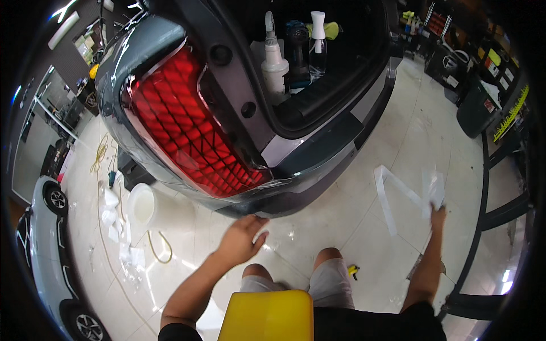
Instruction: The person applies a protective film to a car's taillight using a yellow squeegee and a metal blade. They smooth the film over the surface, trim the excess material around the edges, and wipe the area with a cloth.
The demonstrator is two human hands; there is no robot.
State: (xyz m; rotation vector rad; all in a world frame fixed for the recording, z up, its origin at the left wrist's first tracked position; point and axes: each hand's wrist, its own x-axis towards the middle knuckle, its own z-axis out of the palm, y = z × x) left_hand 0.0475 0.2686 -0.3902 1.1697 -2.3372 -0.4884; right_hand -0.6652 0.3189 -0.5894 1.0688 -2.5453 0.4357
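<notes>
A dark grey car's rear corner, with its red tail light (179, 116) and rear bumper (318, 184), fills the upper middle. My left hand (242, 240) is at the bumper's lower edge, fingers stretched forward and thumb apart, holding nothing. Whether its fingertips touch the bumper I cannot tell. Out to the right, my right hand (438, 215) is closed on a strip of translucent film (384, 196), which hangs in a bent, crumpled shape beside it. The right fingers are partly blurred.
Inside the open trunk stand a white spray bottle (274, 68), a dark cordless power tool (297, 42) and a clear spray bottle (318, 48). A white bucket (142, 207) and crumpled white scraps (111, 216) lie left. A yellow-black tool (354, 270) is by my knee; a yellow block-like thing (267, 318) is before me.
</notes>
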